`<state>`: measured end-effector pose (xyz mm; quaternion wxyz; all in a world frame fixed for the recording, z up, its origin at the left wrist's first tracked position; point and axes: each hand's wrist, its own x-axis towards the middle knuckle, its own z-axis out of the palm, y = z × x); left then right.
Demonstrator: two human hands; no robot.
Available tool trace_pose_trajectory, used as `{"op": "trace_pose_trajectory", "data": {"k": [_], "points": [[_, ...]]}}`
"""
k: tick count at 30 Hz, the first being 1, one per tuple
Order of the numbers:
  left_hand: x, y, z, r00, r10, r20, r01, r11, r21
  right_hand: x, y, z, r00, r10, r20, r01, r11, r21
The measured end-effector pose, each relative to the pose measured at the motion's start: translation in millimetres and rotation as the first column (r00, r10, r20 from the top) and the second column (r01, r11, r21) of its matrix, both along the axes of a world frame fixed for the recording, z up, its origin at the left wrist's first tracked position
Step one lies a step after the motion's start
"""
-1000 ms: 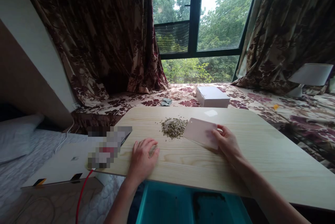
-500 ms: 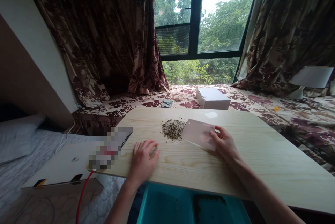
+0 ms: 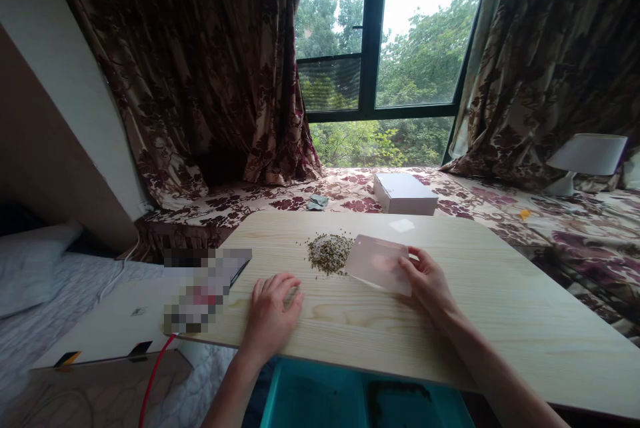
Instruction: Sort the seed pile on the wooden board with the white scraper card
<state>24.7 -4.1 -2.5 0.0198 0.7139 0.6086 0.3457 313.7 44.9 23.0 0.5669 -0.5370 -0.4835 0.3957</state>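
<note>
Just left of the right hand [image 3: 430,279]: card [image 3: 377,265] at the grains [image 3: 329,253].
At the grip, thumb and fingers clasp the card's right end; its far edge appears to meet the grains. The step in hand appears to be working that edge at the grains; the next move seems to call for a low edge and light pressure, since loose grains could scatter. Farther left of the grip, the left hand [image 3: 273,308] rests slack on the table [image 3: 520,308], holding nothing. The table is pale wood-grain. Beyond the grip lie a white scrap [image 3: 402,225], then a box [image 3: 407,195] on a floral ledge [image 3: 270,198] below the window [image 3: 370,48]. Far right of the grip stands a lamp [image 3: 587,153]; nearer than the grip sits a teal bin [image 3: 315,388].
</note>
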Motion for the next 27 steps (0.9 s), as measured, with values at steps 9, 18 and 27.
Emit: {"op": "trace_pose_trajectory", "data": {"k": [9, 18, 27], "points": [[0.4, -0.2, 0.2, 1.0, 0.003, 0.001, -0.003, 1.0, -0.004, 0.8, -1.5, 4.5, 0.999, -0.025, -0.039, 0.025, 1.0, -0.011], [0.2, 0.1, -0.1, 1.0, 0.013, -0.015, -0.013, 1.0, -0.007, 0.7, -1.9, 1.9, 0.999, 0.008, -0.036, -0.009, 1.0, -0.015], [0.2, 0.0, 0.1, 1.0, 0.011, -0.02, -0.011, 1.0, -0.005, -1.4, -0.7, 0.1, 0.996, 0.032, -0.08, -0.031, 0.999, 0.006]]}}
